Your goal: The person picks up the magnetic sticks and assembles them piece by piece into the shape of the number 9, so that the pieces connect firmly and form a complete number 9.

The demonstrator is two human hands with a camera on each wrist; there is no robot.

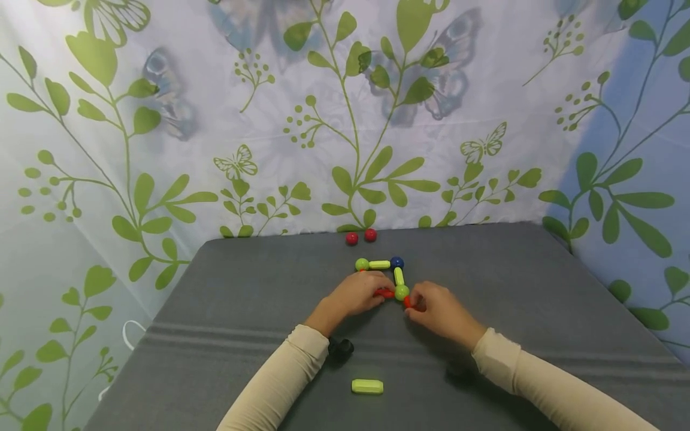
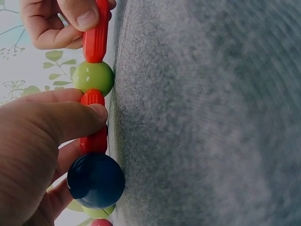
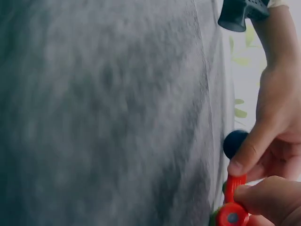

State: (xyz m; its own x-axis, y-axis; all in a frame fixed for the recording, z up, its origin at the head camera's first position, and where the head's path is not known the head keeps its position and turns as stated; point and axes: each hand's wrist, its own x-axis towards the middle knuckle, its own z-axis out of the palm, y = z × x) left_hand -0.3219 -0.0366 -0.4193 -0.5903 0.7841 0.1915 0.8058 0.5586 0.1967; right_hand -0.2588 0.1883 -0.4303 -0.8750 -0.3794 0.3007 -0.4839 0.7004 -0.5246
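Note:
My left hand (image 1: 363,293) pinches a red rod (image 2: 94,136) between thumb and fingers. One end of that rod meets a green ball (image 2: 93,77), the other a dark blue ball (image 2: 96,180). My right hand (image 1: 443,308) grips a second red rod (image 2: 96,40) whose end touches the same green ball; its free round end (image 3: 232,217) faces the right wrist camera. Behind, a yellow-green rod (image 1: 399,276) links the green ball to another blue ball (image 1: 396,263), and one more yellow-green rod (image 1: 380,264) runs to a far green ball (image 1: 362,264). My left hand partly hides the frame.
Two red balls (image 1: 352,239) lie near the back edge of the grey table (image 1: 259,281). Closer to me rests a loose yellow-green rod (image 1: 368,387). A leaf-patterned curtain (image 1: 302,131) hangs behind. The black wrist camera (image 1: 341,349) sits under my left wrist.

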